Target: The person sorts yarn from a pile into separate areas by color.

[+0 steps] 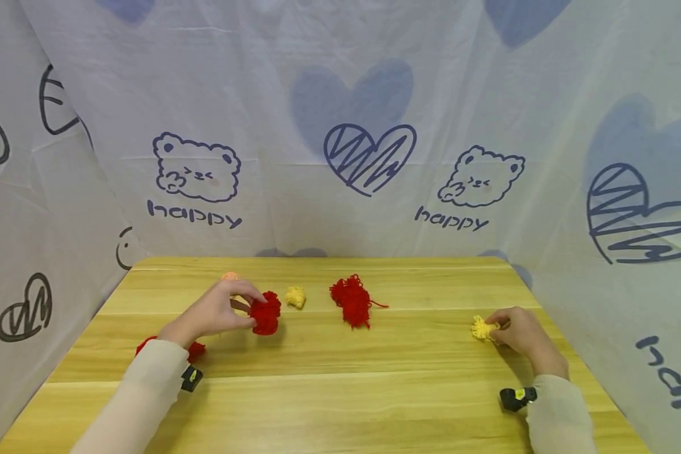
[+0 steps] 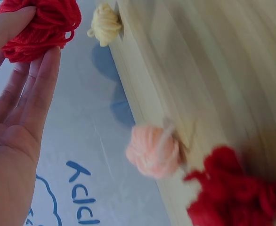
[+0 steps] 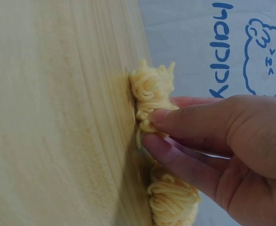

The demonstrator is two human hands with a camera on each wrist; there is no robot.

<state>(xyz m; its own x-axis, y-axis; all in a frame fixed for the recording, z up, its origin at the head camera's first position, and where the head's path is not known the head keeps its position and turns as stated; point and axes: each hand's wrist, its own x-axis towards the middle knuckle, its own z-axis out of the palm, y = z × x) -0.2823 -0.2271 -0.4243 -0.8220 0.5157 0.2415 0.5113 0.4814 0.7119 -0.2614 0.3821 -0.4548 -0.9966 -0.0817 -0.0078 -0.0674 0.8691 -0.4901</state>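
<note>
My left hand (image 1: 222,307) pinches a bundle of red yarn (image 1: 265,313) between thumb and fingers, at the left of the table. In the left wrist view this red bundle (image 2: 44,28) appears above the fingertips. On the right side, my right hand (image 1: 523,334) pinches a small yellow yarn bundle (image 1: 482,328) at the tabletop. The right wrist view shows thumb and fingers on that yellow bundle (image 3: 152,87), with a second yellow yarn bundle (image 3: 173,197) beside the hand. The head view does not show this second bundle distinctly.
Loose red yarn (image 1: 353,301) lies mid-table with a strand trailing right. A yellow yarn ball (image 1: 296,296) sits beyond the left hand. A pink yarn ball (image 2: 153,150) and more red yarn (image 1: 196,350) lie near the left arm. Printed cloth (image 1: 284,189) hangs behind the wooden table (image 1: 340,391).
</note>
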